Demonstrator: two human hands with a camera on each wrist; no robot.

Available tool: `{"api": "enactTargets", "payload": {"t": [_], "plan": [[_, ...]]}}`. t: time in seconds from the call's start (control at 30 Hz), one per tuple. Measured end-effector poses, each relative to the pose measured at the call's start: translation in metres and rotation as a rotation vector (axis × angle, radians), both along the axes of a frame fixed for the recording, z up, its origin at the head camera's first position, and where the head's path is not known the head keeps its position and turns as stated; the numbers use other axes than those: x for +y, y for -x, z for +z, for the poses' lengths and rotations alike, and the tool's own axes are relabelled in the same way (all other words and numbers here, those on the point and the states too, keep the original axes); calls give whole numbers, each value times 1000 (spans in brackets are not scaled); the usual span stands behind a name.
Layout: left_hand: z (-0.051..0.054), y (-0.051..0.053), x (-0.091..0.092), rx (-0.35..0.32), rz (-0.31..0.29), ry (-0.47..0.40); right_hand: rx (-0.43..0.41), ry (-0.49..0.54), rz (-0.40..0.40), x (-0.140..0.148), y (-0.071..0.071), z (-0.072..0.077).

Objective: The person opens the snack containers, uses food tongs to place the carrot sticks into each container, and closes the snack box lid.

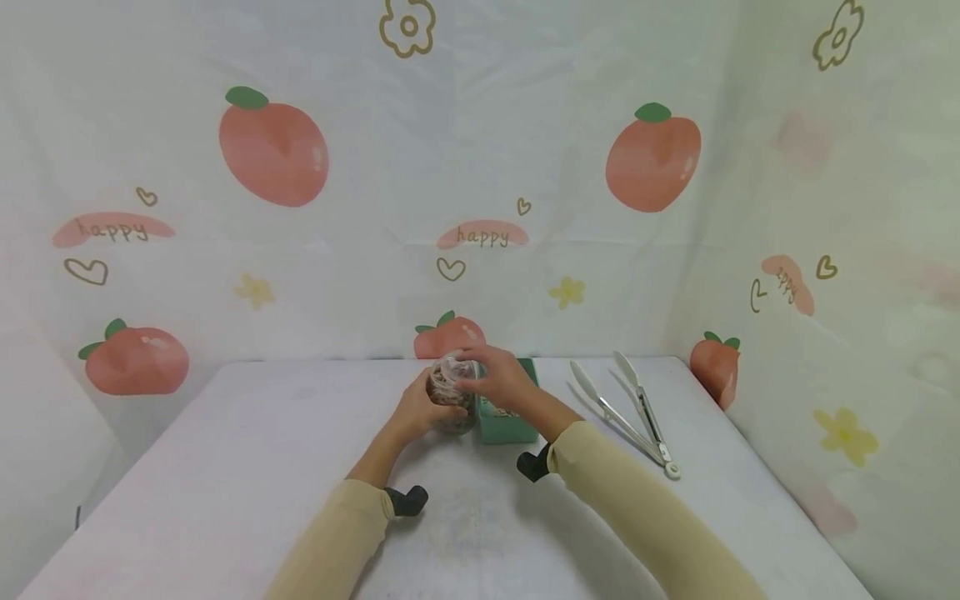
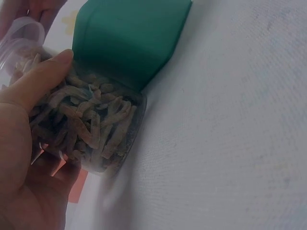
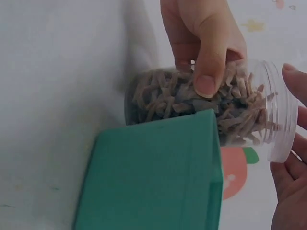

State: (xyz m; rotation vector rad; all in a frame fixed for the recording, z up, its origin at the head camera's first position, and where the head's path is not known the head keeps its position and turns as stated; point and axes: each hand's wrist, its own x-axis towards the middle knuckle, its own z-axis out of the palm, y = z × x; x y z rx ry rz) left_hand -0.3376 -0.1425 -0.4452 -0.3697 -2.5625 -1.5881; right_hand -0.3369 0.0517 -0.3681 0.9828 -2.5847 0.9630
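A clear plastic jar (image 1: 459,417) full of brownish dried strips (image 3: 163,96) stands on the table. My left hand (image 1: 422,408) grips its side, the thumb (image 2: 45,76) lying across the front and the other fingers behind. At the jar's mouth, my right hand (image 1: 501,379) holds the clear lid (image 3: 283,120) by its rim, with fingers on opposite sides. In the left wrist view the lid looks tilted at the mouth; how firmly it sits I cannot tell. Close against the jar's right side is a green box (image 1: 510,429), open at the top, with some contents partly hidden by my right hand.
Metal tongs (image 1: 633,425) with pale tips lie spread to the right of the box, their hinge toward me. A white cloth covers the table (image 1: 300,467). Behind and to the right hang white sheets (image 1: 360,150) printed with fruit, flowers and hearts.
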Motion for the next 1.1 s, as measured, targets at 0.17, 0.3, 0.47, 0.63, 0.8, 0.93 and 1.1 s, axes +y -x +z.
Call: {"api": "enactTargets", "payload": {"t": [0.17,0.3,0.47,0.63,0.8,0.93,1.1], "plan": [[-1,2,0,14,3,7,-35,-25,7,-5,6,4],[-1,1,-1,1,-4,-12,-84,-65,8,-9,9,6],[-2,2,0,3,-8,-27,-102,-151,18,-11,13,9],[-1,3,0,7,-15,-33,-100,-219,57,-10,17,15],[0,4,-1,5,-16,-25,-103,-253,111,-9,20,19],[0,2,-2,0,-13,-8,-109,-266,129,-9,21,19],[1,0,-4,4,0,13,-93,-270,122,-11,23,18]]}}
